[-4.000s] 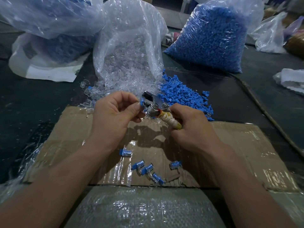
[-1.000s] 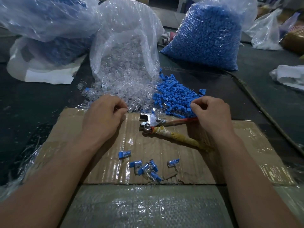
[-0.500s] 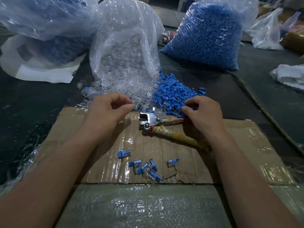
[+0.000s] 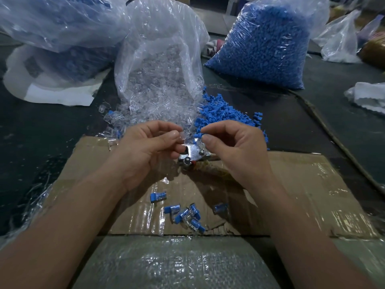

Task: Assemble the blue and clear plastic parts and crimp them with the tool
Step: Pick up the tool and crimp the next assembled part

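Both hands have drawn in from the supply piles over the last second and now meet above the crimping tool (image 4: 192, 154), which was set down on the cardboard sheet (image 4: 312, 184) after being held in both hands four seconds ago. Left hand (image 4: 145, 155): thumb and forefinger pinch a clear part (image 4: 181, 135), remaining fingers curled. Right hand (image 4: 239, 155): thumb and forefinger pinch a blue part (image 4: 198, 135). The two parts are near each other, apparently not yet joined, and are held in the air just above the tool head. Progress, as judged: several finished pieces (image 4: 183, 214) lie on the cardboard nearer the person, so earlier cycles are complete. The present cycle is at the mating step; insertion, tool pickup and crimping remain. Ample stock remains in the bag of clear parts (image 4: 160, 76) and the loose blue pile (image 4: 225, 113), so many cycles appear to be left. Limits of view: the tool handles are hidden beneath the right hand and wrist. The clear part is hard to separate from the transparent stock behind it, so its orientation cannot be read. Whether the parts touch cannot be confirmed. The exact count of finished pieces is uncertain because they overlap.
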Tool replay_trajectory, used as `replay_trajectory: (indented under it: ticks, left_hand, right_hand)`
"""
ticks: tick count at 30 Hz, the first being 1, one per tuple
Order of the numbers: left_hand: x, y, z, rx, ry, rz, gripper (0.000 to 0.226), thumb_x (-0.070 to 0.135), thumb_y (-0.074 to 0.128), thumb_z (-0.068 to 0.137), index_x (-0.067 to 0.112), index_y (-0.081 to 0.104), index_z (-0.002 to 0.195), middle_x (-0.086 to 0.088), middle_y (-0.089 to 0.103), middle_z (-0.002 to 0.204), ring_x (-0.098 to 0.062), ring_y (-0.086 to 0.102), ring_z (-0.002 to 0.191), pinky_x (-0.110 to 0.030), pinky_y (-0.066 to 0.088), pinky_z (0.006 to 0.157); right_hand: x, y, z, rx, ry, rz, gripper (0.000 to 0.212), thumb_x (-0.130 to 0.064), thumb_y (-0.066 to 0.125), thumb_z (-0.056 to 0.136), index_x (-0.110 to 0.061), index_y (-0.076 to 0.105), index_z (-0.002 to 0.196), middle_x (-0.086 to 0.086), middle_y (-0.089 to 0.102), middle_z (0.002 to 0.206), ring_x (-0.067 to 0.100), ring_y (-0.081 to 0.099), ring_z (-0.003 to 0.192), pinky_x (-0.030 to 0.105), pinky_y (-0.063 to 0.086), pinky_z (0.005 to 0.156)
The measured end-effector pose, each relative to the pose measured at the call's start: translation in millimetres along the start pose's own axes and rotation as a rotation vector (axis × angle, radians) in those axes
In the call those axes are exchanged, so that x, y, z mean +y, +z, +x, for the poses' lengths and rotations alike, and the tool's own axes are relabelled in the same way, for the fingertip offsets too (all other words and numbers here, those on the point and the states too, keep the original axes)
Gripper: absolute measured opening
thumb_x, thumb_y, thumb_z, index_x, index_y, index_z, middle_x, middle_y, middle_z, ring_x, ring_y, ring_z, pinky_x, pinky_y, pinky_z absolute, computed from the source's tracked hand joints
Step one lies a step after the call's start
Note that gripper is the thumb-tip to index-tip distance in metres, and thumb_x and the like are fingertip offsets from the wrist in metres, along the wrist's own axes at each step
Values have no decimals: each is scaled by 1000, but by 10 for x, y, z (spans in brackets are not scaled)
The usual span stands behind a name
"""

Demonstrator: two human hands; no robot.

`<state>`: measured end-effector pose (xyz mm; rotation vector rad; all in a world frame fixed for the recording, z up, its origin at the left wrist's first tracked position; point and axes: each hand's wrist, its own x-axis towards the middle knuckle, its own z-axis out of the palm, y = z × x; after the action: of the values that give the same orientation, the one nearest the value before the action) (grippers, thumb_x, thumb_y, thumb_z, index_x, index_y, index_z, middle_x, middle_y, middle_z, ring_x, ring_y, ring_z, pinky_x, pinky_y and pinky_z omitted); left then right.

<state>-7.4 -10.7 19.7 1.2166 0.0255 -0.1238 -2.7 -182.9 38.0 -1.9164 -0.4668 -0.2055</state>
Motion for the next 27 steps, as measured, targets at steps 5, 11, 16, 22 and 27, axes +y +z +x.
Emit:
replay_trajectory:
  ticks: [5, 11, 16, 22, 27]
  left_hand:
    - [-8, 30, -14, -55, -22, 66, 17, 14, 59, 68, 6, 62, 83, -5, 67, 62, -10, 60, 49, -17, 48, 43]
    - [-45, 61, -30, -90, -13, 93, 18, 15, 60, 66, 5, 61, 81, -4, 65, 58, -9, 61, 49, -16, 48, 44]
    - [-54, 46, -30, -106, -18, 85, 18, 16, 59, 67, 4, 61, 81, -6, 66, 60, -10, 61, 49, -16, 49, 44]
    - [-36, 71, -47, -141, -21, 37, 15, 14, 59, 69, 4, 54, 79, -7, 64, 57, -11, 61, 47, -17, 48, 42]
    - [-37, 69, -56, -162, -35, 26, 14, 14, 57, 70, 5, 52, 78, -8, 63, 56, -13, 61, 47, -17, 48, 41]
  right_hand:
    - [-40, 25, -26, -38, -24, -11, 26, -4, 69, 78, -30, 63, 75, -17, 62, 69, -3, 60, 65, 10, 46, 62]
    - [-42, 58, -40, -86, -1, -16, 21, -3, 70, 78, -24, 65, 76, -16, 64, 70, -3, 61, 66, 9, 47, 63]
    - [-36, 48, -36, -124, 17, 69, 23, -3, 71, 75, -25, 65, 78, -12, 66, 70, 0, 64, 67, 13, 50, 65]
    - [-28, 27, -30, -147, 37, 147, 18, -9, 72, 72, -21, 67, 84, -8, 69, 76, 6, 67, 72, 18, 52, 70]
    - [-36, 63, -45, -183, 44, 314, 20, -12, 69, 65, -15, 68, 85, -7, 70, 73, 8, 67, 71, 20, 54, 70]
